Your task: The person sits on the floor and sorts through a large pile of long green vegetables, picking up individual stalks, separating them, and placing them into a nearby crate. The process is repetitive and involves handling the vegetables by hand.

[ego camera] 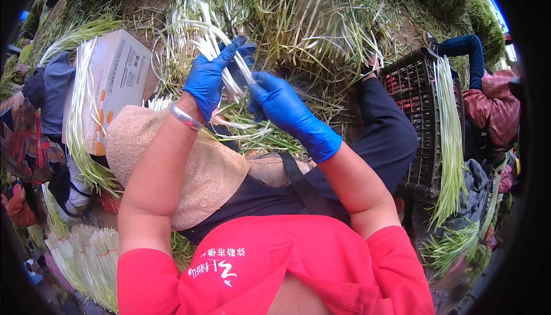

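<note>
My left hand [212, 74], in a blue glove with a metal bangle at the wrist, grips a small bunch of long white vegetable stalks [210, 47]. The stalks arch over beyond the fingers, and their cut-looking ends hang below the palm. At those lower ends my right hand [280, 102], gloved the same way, pinches one white stalk between thumb and fingers. Its remaining fingers curl underneath and are partly hidden. Loose stalks and green leaves [262, 136] lie just below both hands. A tan cloth [206, 177] covers one of my thighs.
Heaped green-and-white stalks [301, 26] spread over the ground ahead. On the left, a cardboard box [125, 74] bears writing and carries draped stalks [82, 108]. A black plastic crate [419, 112] at right holds another bunch [447, 134]. Tied bundles [86, 259] stand lower left. People sit on both sides.
</note>
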Demonstrator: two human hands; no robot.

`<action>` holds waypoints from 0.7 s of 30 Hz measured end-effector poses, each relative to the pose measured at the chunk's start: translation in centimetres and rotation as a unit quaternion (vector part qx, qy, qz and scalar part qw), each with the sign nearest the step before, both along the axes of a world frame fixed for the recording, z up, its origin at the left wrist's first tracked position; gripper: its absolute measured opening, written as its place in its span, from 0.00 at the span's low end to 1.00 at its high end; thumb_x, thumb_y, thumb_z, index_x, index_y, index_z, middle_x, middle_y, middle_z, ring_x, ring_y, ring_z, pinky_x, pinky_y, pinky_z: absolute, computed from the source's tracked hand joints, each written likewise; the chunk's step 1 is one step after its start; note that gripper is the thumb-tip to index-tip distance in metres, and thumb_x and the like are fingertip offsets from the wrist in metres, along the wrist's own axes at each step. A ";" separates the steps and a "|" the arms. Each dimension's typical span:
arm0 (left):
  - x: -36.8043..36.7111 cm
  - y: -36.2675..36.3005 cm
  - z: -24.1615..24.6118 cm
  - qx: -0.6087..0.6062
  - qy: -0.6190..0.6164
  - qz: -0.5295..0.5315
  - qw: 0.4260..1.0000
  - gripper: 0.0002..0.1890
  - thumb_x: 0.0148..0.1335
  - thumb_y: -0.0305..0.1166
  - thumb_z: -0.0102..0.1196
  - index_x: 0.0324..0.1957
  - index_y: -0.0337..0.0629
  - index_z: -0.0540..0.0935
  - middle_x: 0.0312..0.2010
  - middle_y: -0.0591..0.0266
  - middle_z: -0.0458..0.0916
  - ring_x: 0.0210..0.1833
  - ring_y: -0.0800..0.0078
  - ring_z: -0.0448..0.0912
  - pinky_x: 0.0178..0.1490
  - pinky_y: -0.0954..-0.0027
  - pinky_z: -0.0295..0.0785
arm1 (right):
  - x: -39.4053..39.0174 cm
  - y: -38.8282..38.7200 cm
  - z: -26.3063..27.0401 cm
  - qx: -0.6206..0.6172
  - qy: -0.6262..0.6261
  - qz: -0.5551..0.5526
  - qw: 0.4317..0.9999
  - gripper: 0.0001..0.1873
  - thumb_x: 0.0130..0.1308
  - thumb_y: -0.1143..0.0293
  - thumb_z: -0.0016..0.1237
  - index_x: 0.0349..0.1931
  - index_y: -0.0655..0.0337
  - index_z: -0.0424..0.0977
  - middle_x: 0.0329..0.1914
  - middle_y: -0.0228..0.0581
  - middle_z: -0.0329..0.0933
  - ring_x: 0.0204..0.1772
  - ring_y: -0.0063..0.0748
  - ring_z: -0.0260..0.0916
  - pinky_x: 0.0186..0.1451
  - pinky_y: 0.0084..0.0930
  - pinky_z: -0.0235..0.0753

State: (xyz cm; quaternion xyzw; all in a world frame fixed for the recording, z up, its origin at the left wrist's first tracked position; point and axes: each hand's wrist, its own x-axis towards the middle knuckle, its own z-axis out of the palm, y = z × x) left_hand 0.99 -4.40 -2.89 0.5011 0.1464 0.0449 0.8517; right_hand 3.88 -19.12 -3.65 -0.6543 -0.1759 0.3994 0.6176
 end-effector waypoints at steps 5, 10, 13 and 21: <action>-0.7 -0.2 -0.2 -0.131 0.017 -0.056 0.990 0.18 0.60 0.38 0.42 0.51 0.43 0.67 0.38 0.58 0.75 0.31 0.75 0.74 0.32 0.79 0.70 | 1.4 -1.5 0.3 0.163 0.182 -0.188 0.951 0.14 0.64 0.62 0.32 0.37 0.62 0.67 0.13 0.19 0.50 0.13 0.12 0.44 0.15 0.12 0.46; -1.0 -0.5 -0.7 -0.059 0.010 -0.158 0.986 0.18 0.62 0.40 0.38 0.51 0.48 0.68 0.22 0.75 0.68 0.17 0.87 0.59 0.19 0.86 0.54 | 1.4 -1.7 -0.2 0.187 0.233 -0.171 0.939 0.14 0.63 0.61 0.33 0.38 0.59 0.69 0.12 0.20 0.53 0.14 0.13 0.46 0.17 0.12 0.48; -1.2 -1.0 -1.0 -0.052 0.035 -0.140 0.988 0.18 0.62 0.41 0.38 0.51 0.46 0.68 0.29 0.70 0.72 0.23 0.85 0.64 0.25 0.85 0.59 | 1.1 -1.5 -0.6 0.157 0.149 -0.232 0.948 0.12 0.62 0.64 0.36 0.41 0.59 0.68 0.15 0.23 0.62 0.15 0.13 0.52 0.17 0.10 0.51; -0.8 -2.4 -1.6 -0.137 0.003 -0.179 0.974 0.23 0.61 0.39 0.38 0.55 0.39 0.61 0.45 0.60 0.71 0.46 0.74 0.70 0.48 0.72 0.66 | 0.2 -0.6 -1.7 0.057 -0.060 -0.126 0.989 0.11 0.62 0.66 0.39 0.31 0.65 0.71 0.21 0.29 0.70 0.21 0.16 0.62 0.23 0.16 0.63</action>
